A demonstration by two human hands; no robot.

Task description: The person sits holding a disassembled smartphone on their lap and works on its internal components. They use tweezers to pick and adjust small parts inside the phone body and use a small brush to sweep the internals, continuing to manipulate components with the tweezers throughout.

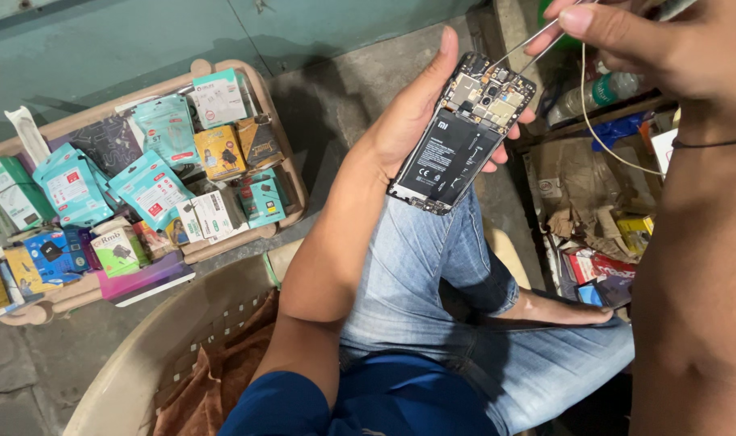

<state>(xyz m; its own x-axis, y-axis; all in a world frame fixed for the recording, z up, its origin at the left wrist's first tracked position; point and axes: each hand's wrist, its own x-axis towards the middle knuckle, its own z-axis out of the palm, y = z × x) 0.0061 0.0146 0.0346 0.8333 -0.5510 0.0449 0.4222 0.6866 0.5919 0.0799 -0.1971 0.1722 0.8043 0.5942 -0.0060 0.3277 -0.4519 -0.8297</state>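
1. Nearest the camera, the person's lap shows blue cloth and light blue denim jeans [433,291], one leg folded across toward the right.
2. At the lower left stands a beige plastic basket [142,363] with slotted walls. A rust-brown cloth [222,371] lies inside it, against the wall nearest the lap.
3. The left hand [416,113] is raised above the knee, palm toward the camera. Its fingers are clamped on an opened black smartphone with its back cover removed [461,133]: the thumb lies along the phone's left edge and the fingertips wrap its right edge.
4. The phone is tilted, top end up and to the right. A black battery fills its lower part; the exposed circuit board and metal shields fill its upper part.
5. The right hand [659,40], at the top right corner, has its fingers pinched together on thin metal tweezers [529,50]. The tweezer tips rest at the upper edge of the phone's circuit board.
6. A thin pale wire [594,121] curves below the right hand.
7. Beyond the phone, at right, a cluttered shelf holds a clear plastic bottle [602,93], crumpled brown paper and small coloured boxes.
8. Farther left, on the grey concrete floor, a shallow beige plastic tray [279,137] holds teal, orange and white accessory packets. More packets lie on a pink board beside the tray's near edge.
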